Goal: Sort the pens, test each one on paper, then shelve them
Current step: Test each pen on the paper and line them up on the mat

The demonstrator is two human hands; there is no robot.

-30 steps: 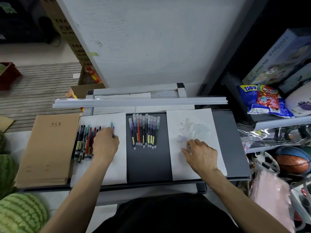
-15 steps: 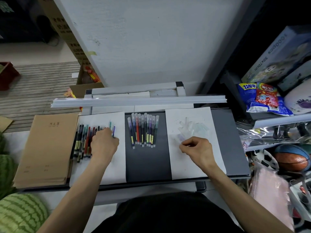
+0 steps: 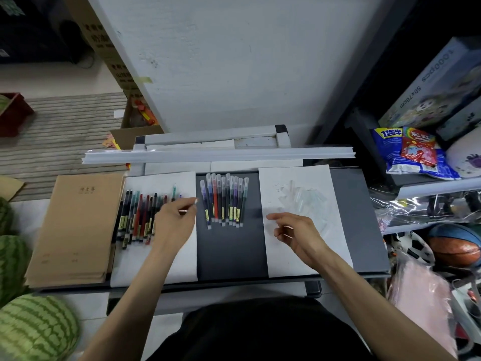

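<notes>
seen from the head camera, a pen (image 3: 191, 204) is pinched in the curled fingers of the left hand (image 3: 173, 225) above the left sheet of paper (image 3: 182, 259), just beside a row of uncapped pens (image 3: 138, 217), while a row of capped pens (image 3: 224, 201) is laid on the dark desk (image 3: 229, 251) between the two sheets. the right hand (image 3: 299, 235) is held over the right sheet of paper (image 3: 335, 230), near a heap of clear caps (image 3: 304, 199), with the forefinger stretched out and the other fingers loosely curled; whether anything is held in it cannot be told.
</notes>
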